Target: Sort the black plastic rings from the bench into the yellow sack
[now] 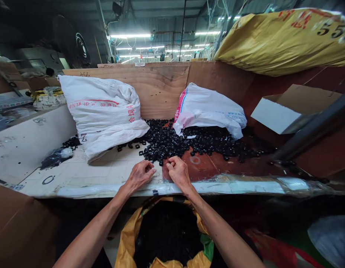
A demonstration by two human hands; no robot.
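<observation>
Small black parts point(172, 143) lie in a loose pile across the middle of the bench. At the near edge of the pile, my left hand point(140, 174) hovers over the pale board with its fingers curled towards the thumb; whatever they hold, if anything, is too small to name. Close beside it on the right, my right hand point(178, 171) has its thumb and fingers pinched together by the nearest black parts, and I cannot make out anything between them. The hands are apart. Beneath my forearms, an open yellow sack point(128, 232) holds a dark mass of black pieces.
Two white woven sacks stand on the bench, one at left point(105, 108) and one at right point(211, 106). An open carton point(278, 115) and a slanting metal bar point(314, 126) are at right. A yellow bag point(286, 41) rests above the wooden back wall point(161, 89).
</observation>
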